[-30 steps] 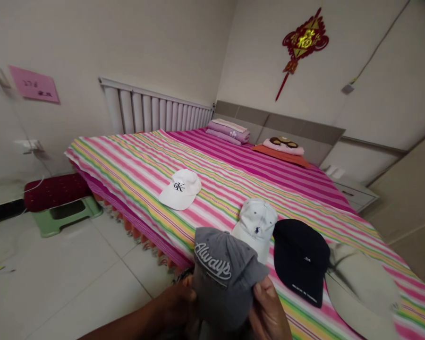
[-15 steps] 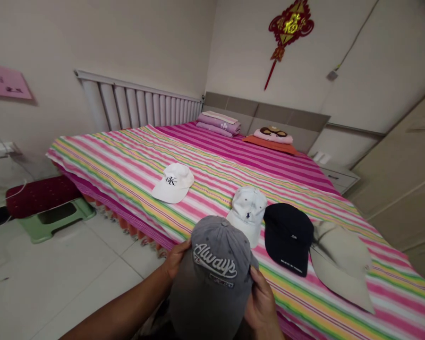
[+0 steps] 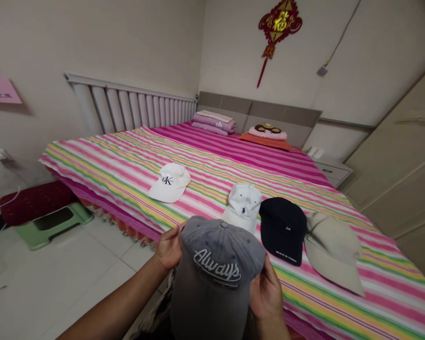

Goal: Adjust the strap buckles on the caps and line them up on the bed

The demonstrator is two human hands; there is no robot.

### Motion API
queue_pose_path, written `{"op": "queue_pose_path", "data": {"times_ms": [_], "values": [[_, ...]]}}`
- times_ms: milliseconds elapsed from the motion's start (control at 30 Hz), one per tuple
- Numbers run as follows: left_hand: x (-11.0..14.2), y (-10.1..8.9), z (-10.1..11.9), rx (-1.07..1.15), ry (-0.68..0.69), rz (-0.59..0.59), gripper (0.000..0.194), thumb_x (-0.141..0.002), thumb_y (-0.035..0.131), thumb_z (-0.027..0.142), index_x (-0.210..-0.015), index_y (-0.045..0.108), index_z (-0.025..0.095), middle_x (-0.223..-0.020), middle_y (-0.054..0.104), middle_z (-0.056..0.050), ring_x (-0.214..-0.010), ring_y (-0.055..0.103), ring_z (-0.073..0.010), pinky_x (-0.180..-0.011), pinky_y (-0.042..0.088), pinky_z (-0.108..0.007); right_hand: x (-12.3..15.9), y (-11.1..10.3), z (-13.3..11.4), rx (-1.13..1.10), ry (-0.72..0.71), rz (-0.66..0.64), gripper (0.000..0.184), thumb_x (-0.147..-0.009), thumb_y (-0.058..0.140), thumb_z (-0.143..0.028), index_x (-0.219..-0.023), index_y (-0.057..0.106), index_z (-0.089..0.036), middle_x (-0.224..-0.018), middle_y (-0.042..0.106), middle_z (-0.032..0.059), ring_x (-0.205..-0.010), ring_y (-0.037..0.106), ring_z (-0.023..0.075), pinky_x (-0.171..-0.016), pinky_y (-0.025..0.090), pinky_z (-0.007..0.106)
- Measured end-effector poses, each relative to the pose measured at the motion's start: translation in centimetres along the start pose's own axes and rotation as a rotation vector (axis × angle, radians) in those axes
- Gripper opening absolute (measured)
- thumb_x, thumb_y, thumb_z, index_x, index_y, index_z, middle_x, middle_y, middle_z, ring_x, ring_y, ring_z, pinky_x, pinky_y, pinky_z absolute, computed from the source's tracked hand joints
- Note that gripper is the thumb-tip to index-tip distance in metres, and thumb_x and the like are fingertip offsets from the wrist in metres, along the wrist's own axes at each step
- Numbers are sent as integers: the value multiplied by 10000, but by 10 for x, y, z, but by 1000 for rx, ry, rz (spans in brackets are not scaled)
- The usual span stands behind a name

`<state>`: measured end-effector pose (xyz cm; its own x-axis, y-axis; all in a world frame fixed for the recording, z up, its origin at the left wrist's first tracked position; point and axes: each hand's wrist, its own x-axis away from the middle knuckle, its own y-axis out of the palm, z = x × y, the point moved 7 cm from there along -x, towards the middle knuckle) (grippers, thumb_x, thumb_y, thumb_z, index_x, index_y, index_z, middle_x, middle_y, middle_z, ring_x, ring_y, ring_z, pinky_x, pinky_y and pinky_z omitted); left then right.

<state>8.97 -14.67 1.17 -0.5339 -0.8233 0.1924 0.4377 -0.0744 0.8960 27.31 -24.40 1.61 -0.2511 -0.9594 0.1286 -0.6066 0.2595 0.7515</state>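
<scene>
A grey cap [image 3: 214,274] with "Always" stitched on its front is held up in front of me, brim toward me. My left hand [image 3: 168,248] grips its left side and my right hand [image 3: 267,293] grips its right side, fingers closed on the fabric. Just beyond it, on the striped bedspread [image 3: 127,165], lie a white dotted cap [image 3: 242,204], a black cap [image 3: 283,229] and a beige cap [image 3: 333,250] in a row. A white cap with a black logo [image 3: 170,182] lies apart to the left.
Folded purple towels [image 3: 214,123] and a pink pillow [image 3: 267,132] sit at the headboard. A radiator [image 3: 127,104] runs along the left wall. A green stool with a red cushion [image 3: 38,212] stands on the tiled floor. A nightstand [image 3: 331,167] is at the right.
The grey cap has been lifted a little and turned so its front faces me more squarely. The view has shifted slightly to the right.
</scene>
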Motion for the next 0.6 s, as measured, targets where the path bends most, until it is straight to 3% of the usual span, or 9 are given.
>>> {"op": "queue_pose_path", "data": {"times_ms": [200,333,467,600], "values": [[-6,13,-4,-57,-56,-53,425,-731,457,256,-1115,514,84,-951,650,-137,-1034,539,-301,-916,367,-457,7,-13,-3,36,-28,-60,305,-593,677,-485,-812,693,-274,-834,715,56,-955,602,276,-950,337,499],[-13,28,-2,-130,-88,-113,432,-713,486,160,-1139,512,97,-972,644,-130,-991,567,-290,-892,391,-440,13,-10,-14,44,-3,-74,319,-551,678,-549,-691,691,-262,-740,717,68,-889,626,296,-923,353,520],[-8,46,3,-250,-85,-199,548,-632,513,50,-1178,494,95,-911,653,-128,-897,607,-291,-840,416,-429,20,-10,-23,118,5,-53,299,-521,750,-370,-781,682,-238,-710,714,70,-870,632,302,-877,399,498],[4,59,-2,-328,-162,-291,625,-579,519,3,-1200,471,46,-859,658,-152,-800,631,-281,-738,452,-361,30,-15,-23,190,47,-81,516,-437,786,-283,-929,644,-214,-759,709,91,-863,628,315,-822,431,485]]}}
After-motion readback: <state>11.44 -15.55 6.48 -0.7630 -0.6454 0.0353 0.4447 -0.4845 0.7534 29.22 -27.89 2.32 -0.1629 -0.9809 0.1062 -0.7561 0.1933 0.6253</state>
